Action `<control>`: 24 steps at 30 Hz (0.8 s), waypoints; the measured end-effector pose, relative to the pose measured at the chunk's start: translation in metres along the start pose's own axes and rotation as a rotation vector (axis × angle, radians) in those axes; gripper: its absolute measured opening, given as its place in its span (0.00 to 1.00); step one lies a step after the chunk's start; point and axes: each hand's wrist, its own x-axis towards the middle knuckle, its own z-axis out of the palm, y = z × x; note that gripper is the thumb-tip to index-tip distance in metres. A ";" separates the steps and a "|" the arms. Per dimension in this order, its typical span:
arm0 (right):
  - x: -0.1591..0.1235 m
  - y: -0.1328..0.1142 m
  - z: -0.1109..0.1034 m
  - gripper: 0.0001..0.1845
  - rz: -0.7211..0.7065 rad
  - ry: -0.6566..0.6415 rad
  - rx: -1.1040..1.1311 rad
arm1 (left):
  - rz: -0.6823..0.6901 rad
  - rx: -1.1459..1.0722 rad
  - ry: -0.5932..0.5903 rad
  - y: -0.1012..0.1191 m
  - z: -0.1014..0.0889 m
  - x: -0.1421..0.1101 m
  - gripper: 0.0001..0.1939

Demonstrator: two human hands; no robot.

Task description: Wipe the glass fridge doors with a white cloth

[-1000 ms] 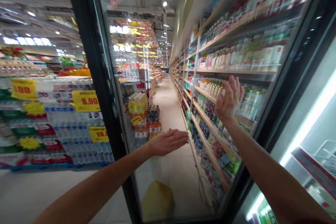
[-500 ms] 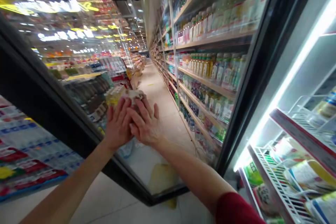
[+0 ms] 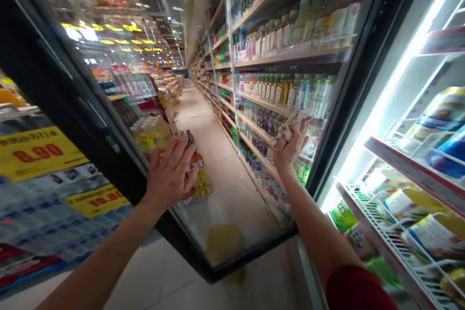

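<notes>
Nearest me, a dark red fabric sleeve [image 3: 358, 288] ends partway along my right arm. My right hand [image 3: 291, 141] is half curled, gripping a crumpled pale cloth [image 3: 285, 131] at the glass door with a thick black frame [image 3: 254, 255]. My left hand [image 3: 170, 172] is at the pane's left side, fingers extended, gripping nothing; I can't tell how firmly it touches. On my right are white wire shelves [image 3: 378, 225] holding packages. Beyond the glass, pale wooden shelves [image 3: 265, 101] of bottles line an aisle.
</notes>
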 end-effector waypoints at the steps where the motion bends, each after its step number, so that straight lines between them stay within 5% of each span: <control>1: -0.006 -0.016 0.003 0.22 0.035 0.008 0.004 | -0.005 -0.021 -0.001 0.000 -0.002 0.001 0.36; 4: -0.042 -0.079 0.012 0.22 -0.163 -0.222 0.033 | -0.007 -0.076 0.001 0.000 -0.005 0.000 0.36; 6: -0.066 -0.100 0.014 0.22 -0.313 -0.304 0.029 | -0.003 -0.107 0.003 -0.001 -0.005 -0.002 0.36; 9: -0.076 -0.071 0.006 0.20 -0.463 -0.299 0.004 | -0.016 -0.112 0.014 0.000 0.000 -0.007 0.36; 12: -0.056 -0.024 0.000 0.22 -0.289 -0.227 -0.075 | -0.038 -0.052 0.045 0.001 0.010 -0.011 0.36; 15: -0.040 -0.025 0.005 0.24 -0.130 -0.188 -0.089 | -0.026 0.032 0.095 0.003 0.020 -0.014 0.37; 20: -0.038 -0.061 0.017 0.21 -0.552 -0.284 0.078 | -0.046 0.110 0.120 0.004 0.028 -0.017 0.35; 22: -0.026 -0.039 0.016 0.19 -0.611 -0.229 0.080 | -0.045 0.110 0.121 0.004 0.029 -0.018 0.34; 24: -0.007 -0.004 0.014 0.20 -0.476 -0.139 0.037 | -0.040 0.113 0.127 0.005 0.029 -0.018 0.34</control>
